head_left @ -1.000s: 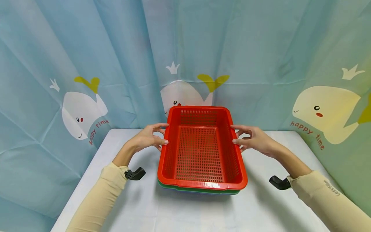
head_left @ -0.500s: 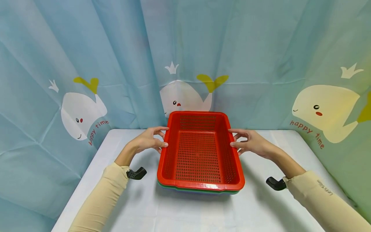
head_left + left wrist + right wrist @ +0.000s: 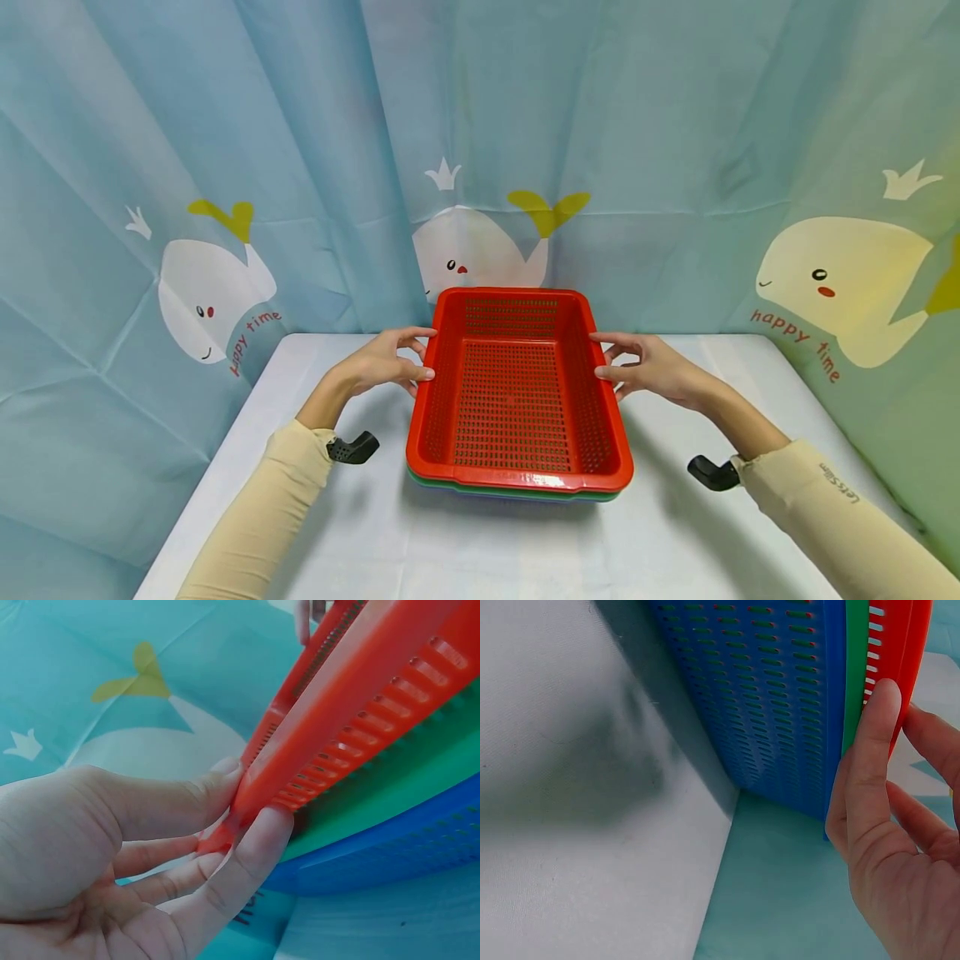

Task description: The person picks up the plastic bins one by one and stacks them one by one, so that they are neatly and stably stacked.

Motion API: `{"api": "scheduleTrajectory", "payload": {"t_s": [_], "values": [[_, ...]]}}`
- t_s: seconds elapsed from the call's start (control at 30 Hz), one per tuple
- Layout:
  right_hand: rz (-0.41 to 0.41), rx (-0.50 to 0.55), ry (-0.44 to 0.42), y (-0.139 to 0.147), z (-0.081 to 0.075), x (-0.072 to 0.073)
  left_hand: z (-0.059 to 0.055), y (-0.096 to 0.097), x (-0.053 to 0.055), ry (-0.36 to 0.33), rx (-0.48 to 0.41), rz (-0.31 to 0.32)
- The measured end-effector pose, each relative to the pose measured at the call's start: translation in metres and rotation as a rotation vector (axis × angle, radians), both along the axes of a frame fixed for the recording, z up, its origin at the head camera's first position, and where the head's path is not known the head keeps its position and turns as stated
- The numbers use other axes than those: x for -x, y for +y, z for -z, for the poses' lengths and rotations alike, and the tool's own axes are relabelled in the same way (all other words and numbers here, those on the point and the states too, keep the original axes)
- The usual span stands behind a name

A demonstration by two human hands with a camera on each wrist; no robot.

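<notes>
A red plastic basket (image 3: 517, 478) with slotted walls and base sits nested on top of a green basket (image 3: 405, 791) and a blue basket (image 3: 780, 697). From above, only thin edges of the lower two show below the red rim. At the left side of the red rim, my left hand (image 3: 382, 364) pinches with the thumb on top and fingers underneath. My right hand (image 3: 651, 367) grips the opposite side the same way. In the right wrist view, its fingers lie against the red basket's outer wall, close to the green and blue edges.
A white table (image 3: 510, 558) lies under the baskets. Behind and to both sides hangs a light blue curtain (image 3: 660, 108) printed with whales. A black wrist-camera mount (image 3: 354, 448) juts from the left cuff, and another black mount (image 3: 712, 473) from the right.
The red basket's far end has come down and its right side has shifted slightly left, settling into the stack. Both hands moved with it, then stayed nearly still over the last half second.
</notes>
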State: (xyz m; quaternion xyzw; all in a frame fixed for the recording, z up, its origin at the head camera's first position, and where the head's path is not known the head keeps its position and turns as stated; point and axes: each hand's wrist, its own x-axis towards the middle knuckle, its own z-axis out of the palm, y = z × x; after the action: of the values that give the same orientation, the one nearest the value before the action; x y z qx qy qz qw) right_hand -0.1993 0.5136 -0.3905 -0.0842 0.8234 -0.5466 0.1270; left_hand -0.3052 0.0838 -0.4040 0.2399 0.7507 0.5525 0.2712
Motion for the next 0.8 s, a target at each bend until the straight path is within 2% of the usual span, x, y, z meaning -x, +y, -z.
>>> {"api": "scheduleTrajectory", "payload": {"t_s": [0.8], "values": [[-0.007, 0.013, -0.022, 0.0002, 0.0036, 0.0004, 0.0029, -0.0011, 0.0024, 0.003, 0.025, 0.009]]}}
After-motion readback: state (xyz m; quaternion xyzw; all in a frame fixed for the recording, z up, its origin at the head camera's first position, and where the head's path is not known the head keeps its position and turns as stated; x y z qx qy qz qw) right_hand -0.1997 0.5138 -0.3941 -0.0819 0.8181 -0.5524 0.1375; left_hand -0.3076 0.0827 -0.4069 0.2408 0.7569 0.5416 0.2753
